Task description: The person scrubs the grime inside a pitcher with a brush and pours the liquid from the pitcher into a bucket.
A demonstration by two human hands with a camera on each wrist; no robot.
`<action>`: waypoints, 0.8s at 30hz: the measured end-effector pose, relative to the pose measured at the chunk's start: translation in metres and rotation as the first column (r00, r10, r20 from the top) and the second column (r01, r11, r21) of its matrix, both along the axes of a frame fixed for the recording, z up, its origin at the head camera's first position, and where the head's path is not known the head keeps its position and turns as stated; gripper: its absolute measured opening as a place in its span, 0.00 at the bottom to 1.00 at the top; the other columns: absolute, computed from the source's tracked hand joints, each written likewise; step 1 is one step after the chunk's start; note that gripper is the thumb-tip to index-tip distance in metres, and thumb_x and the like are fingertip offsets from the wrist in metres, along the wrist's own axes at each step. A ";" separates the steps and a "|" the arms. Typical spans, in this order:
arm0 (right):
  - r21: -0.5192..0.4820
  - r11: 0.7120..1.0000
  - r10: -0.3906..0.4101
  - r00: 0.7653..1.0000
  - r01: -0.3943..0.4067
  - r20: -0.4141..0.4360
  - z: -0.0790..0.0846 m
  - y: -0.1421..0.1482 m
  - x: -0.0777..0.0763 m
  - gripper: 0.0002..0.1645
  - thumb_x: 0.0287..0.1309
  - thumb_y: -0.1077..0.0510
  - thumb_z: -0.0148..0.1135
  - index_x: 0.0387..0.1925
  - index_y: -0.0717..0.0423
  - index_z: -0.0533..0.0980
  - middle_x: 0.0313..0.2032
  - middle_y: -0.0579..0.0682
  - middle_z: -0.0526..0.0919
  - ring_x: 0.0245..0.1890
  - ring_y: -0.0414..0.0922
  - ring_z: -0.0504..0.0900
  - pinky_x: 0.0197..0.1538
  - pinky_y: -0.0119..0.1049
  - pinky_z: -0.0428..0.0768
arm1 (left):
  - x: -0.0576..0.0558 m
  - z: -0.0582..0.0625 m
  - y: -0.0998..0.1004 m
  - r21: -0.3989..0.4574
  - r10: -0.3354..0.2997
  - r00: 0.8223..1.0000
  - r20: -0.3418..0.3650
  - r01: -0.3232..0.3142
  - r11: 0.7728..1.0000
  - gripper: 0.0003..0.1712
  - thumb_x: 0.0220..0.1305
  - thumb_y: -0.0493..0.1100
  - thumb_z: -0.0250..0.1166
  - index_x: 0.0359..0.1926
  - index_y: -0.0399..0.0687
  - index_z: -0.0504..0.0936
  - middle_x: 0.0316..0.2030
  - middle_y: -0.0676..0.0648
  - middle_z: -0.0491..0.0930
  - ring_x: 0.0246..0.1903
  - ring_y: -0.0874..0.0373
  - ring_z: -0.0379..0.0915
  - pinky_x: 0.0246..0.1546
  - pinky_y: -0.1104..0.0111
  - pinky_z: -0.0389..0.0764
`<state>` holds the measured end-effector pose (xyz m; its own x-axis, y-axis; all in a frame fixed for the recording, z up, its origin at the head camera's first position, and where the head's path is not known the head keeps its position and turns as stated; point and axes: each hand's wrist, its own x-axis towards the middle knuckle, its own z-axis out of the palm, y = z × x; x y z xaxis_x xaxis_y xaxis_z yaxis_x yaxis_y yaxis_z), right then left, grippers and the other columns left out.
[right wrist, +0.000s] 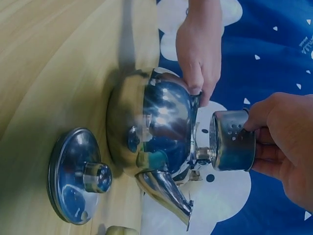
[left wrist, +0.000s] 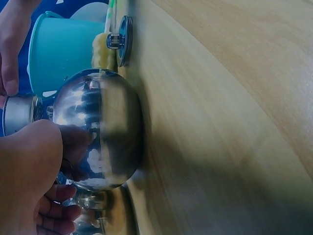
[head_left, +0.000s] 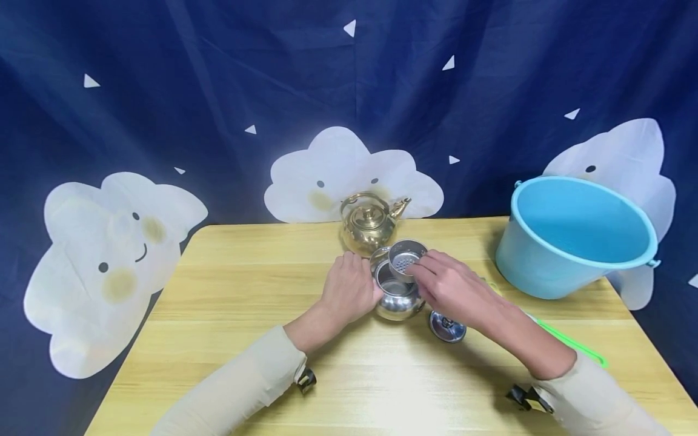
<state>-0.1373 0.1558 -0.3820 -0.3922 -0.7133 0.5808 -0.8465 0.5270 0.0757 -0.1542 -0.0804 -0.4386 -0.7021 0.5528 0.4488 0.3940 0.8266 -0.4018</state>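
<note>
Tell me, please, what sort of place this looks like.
Probably a makeshift tabletop filming setup indoors: a blue cloud-print cloth hangs behind a wood-grain table bearing a silver kettle.

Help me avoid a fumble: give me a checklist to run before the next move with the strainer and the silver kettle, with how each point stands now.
1. Silver kettle standing on its base on the table: ok.
2. Lid off the kettle's mouth: ok, it lies on the table beside the kettle, knob up.
3. Strainer in the grip of the right hand: ok, the fingers hold it.
4. Strainer seated in the kettle: not ok, it is held above the mouth.
5. Left hand steadying the kettle: it touches it, but how firmly, cannot tell.
6. Kettle free of liquid inside: cannot tell.
</note>
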 end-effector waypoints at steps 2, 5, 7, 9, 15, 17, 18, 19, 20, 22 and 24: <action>-0.011 1.000 0.000 1.000 0.000 0.004 0.000 0.002 0.000 0.17 0.44 0.71 0.69 0.42 0.65 0.84 0.35 0.54 0.88 0.37 0.48 0.84 0.44 0.40 0.86 | 0.000 0.000 0.000 0.000 0.006 1.000 0.020 -0.006 1.000 0.21 0.64 0.58 0.56 0.22 0.50 0.71 0.21 0.52 0.69 0.24 0.57 0.56 0.26 0.68 0.52; -0.031 1.000 -0.004 1.000 0.004 0.003 0.000 0.004 -0.001 0.18 0.44 0.71 0.68 0.41 0.65 0.84 0.34 0.54 0.87 0.36 0.48 0.83 0.43 0.41 0.86 | 0.000 0.001 0.000 0.000 0.011 0.999 0.035 -0.011 1.000 0.21 0.64 0.59 0.56 0.22 0.50 0.71 0.21 0.52 0.69 0.25 0.57 0.56 0.26 0.68 0.52; -0.043 0.999 -0.011 1.000 0.011 -0.002 0.001 0.006 -0.001 0.17 0.44 0.71 0.67 0.41 0.64 0.83 0.34 0.53 0.87 0.36 0.48 0.83 0.42 0.41 0.85 | 0.001 0.001 0.000 -0.003 0.012 0.999 0.036 -0.012 1.000 0.21 0.64 0.59 0.56 0.22 0.50 0.71 0.21 0.52 0.69 0.25 0.57 0.55 0.27 0.68 0.50; -0.053 0.998 -0.024 1.000 0.024 -0.010 0.002 0.009 -0.001 0.17 0.44 0.71 0.68 0.41 0.64 0.83 0.34 0.53 0.87 0.36 0.49 0.83 0.41 0.41 0.85 | 0.001 0.002 0.000 -0.009 0.016 0.999 0.033 -0.016 1.000 0.21 0.64 0.58 0.54 0.22 0.51 0.71 0.21 0.53 0.68 0.25 0.57 0.52 0.27 0.68 0.47; -0.071 0.995 -0.066 0.998 0.065 -0.010 0.005 0.018 -0.003 0.15 0.47 0.71 0.67 0.41 0.64 0.83 0.34 0.54 0.86 0.36 0.50 0.83 0.41 0.43 0.85 | 0.001 0.003 -0.001 0.003 0.013 0.999 0.043 -0.013 1.000 0.19 0.62 0.57 0.54 0.21 0.51 0.69 0.20 0.52 0.67 0.25 0.57 0.49 0.28 0.68 0.46; -0.077 0.994 -0.074 0.997 0.073 -0.010 0.005 0.022 -0.004 0.15 0.47 0.71 0.66 0.40 0.65 0.83 0.34 0.54 0.86 0.36 0.50 0.83 0.41 0.43 0.85 | 0.001 0.002 -0.001 0.011 0.010 0.998 0.057 -0.011 1.000 0.19 0.62 0.56 0.54 0.21 0.50 0.70 0.20 0.52 0.68 0.25 0.57 0.52 0.27 0.68 0.48; -0.080 0.994 -0.079 0.997 0.078 -0.011 0.005 0.023 -0.004 0.15 0.47 0.71 0.66 0.40 0.65 0.83 0.34 0.54 0.86 0.36 0.51 0.83 0.41 0.43 0.85 | 0.001 0.002 -0.001 0.013 0.010 0.998 0.065 -0.011 1.000 0.19 0.62 0.56 0.54 0.21 0.50 0.70 0.20 0.52 0.68 0.25 0.57 0.53 0.26 0.68 0.49; -0.080 0.993 -0.083 0.997 0.081 -0.010 0.004 0.025 -0.005 0.15 0.47 0.71 0.66 0.40 0.65 0.83 0.34 0.54 0.86 0.36 0.51 0.82 0.40 0.43 0.84 | 0.000 0.002 0.000 0.015 0.010 0.998 0.067 -0.011 1.000 0.19 0.62 0.56 0.54 0.21 0.50 0.70 0.21 0.52 0.68 0.25 0.56 0.53 0.26 0.68 0.50; -0.082 0.993 -0.084 0.996 0.083 -0.012 0.004 0.026 -0.005 0.14 0.47 0.71 0.66 0.40 0.65 0.83 0.34 0.54 0.86 0.36 0.51 0.82 0.40 0.43 0.84 | 0.000 0.002 0.000 0.017 0.010 0.998 0.068 -0.011 1.000 0.19 0.62 0.56 0.54 0.22 0.50 0.70 0.20 0.52 0.68 0.25 0.56 0.53 0.26 0.68 0.50; -0.083 0.993 -0.086 0.996 0.084 -0.011 0.003 0.029 -0.006 0.14 0.48 0.71 0.65 0.40 0.65 0.83 0.34 0.54 0.86 0.35 0.51 0.82 0.39 0.44 0.84 | 0.001 0.002 0.000 0.020 0.008 0.998 0.066 -0.009 1.000 0.19 0.62 0.56 0.54 0.21 0.50 0.70 0.20 0.52 0.68 0.24 0.56 0.53 0.26 0.68 0.50; -0.084 0.992 -0.093 0.996 0.092 -0.005 0.002 0.032 -0.007 0.14 0.48 0.71 0.65 0.40 0.65 0.83 0.34 0.54 0.86 0.35 0.51 0.82 0.38 0.44 0.84 | 0.001 0.002 0.000 0.020 0.007 0.999 0.054 -0.008 1.000 0.18 0.61 0.56 0.54 0.21 0.50 0.70 0.20 0.52 0.68 0.25 0.56 0.52 0.26 0.68 0.48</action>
<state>-0.1445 0.1877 -0.3804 -0.4487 -0.6228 0.6410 -0.7931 0.6080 0.0355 -0.1533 -0.0802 -0.4365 -0.7298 0.5385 0.4212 0.4082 0.8374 -0.3634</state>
